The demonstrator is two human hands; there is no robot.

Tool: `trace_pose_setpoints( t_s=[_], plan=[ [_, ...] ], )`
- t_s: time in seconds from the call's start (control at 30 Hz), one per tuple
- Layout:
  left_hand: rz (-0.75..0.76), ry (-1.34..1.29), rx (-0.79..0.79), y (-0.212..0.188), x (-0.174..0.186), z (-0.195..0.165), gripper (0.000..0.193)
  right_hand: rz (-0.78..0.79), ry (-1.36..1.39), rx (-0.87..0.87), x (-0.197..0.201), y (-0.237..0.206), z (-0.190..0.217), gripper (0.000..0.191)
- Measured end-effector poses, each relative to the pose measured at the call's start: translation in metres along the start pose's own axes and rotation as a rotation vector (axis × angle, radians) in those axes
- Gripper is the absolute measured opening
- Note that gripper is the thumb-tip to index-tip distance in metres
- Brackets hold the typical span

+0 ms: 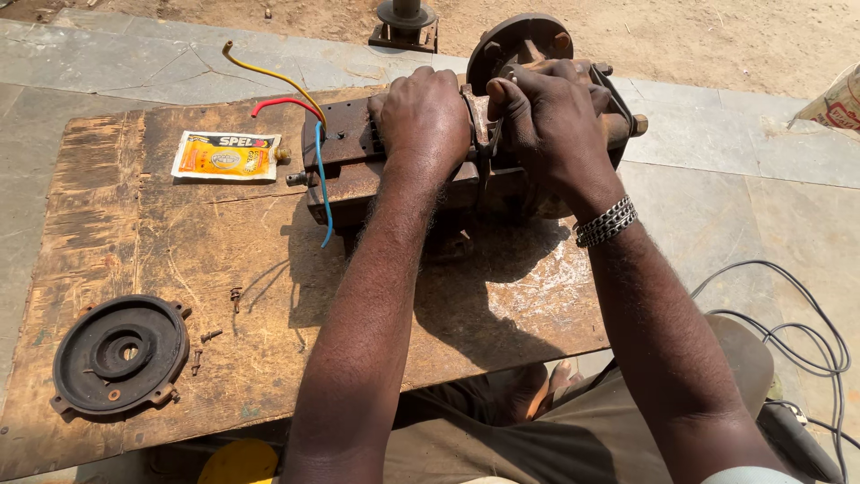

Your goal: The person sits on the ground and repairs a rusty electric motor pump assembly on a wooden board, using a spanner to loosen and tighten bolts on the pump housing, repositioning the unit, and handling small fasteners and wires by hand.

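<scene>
Rusty iron filled both hands: the left hand (423, 112) lay palm-down with fingers curled over the top of the old electric motor (394, 166), pressing it to the wooden board (134, 233), while the right hand (546, 116) was clenched around the motor's end, near the round flange (520, 40), thumb raised (whether a small tool sat inside that fist I could not tell). The motor lay on its side at the board's far edge. It looked heavy, stiff and gritty rather than slippery, best gripped by the solid casing, not by the red, yellow and blue wires (309, 116) trailing from its left end. Just left of it lay an orange sachet (226, 155). Near the front corner rested a detached round end cover (121, 354), with a few loose screws (210, 336) beside it. A metal bracelet (606, 221) circled the right wrist.
</scene>
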State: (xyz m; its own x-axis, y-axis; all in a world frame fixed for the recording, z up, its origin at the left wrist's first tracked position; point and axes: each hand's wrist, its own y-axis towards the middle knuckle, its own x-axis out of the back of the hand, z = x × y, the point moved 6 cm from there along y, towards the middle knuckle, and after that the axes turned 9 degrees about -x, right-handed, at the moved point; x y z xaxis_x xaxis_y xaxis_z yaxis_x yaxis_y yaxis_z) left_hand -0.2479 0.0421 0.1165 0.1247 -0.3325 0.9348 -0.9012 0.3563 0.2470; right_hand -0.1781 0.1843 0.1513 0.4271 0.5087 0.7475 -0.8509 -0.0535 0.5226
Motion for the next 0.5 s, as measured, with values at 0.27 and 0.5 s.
trace_pose_setpoints(
  t_s=[0.27, 0.5],
  plan=[
    [0.340, -0.313, -0.045, -0.009, 0.020, 0.029, 0.055, -0.434, 0.038, -0.018, 0.042, -0.045, -0.014, 0.040],
    [0.297, -0.060, 0.145, -0.037, 0.014, 0.037, 0.076, -0.266, 0.395, 0.084, 0.037, 0.036, -0.070, 0.026]
  ],
)
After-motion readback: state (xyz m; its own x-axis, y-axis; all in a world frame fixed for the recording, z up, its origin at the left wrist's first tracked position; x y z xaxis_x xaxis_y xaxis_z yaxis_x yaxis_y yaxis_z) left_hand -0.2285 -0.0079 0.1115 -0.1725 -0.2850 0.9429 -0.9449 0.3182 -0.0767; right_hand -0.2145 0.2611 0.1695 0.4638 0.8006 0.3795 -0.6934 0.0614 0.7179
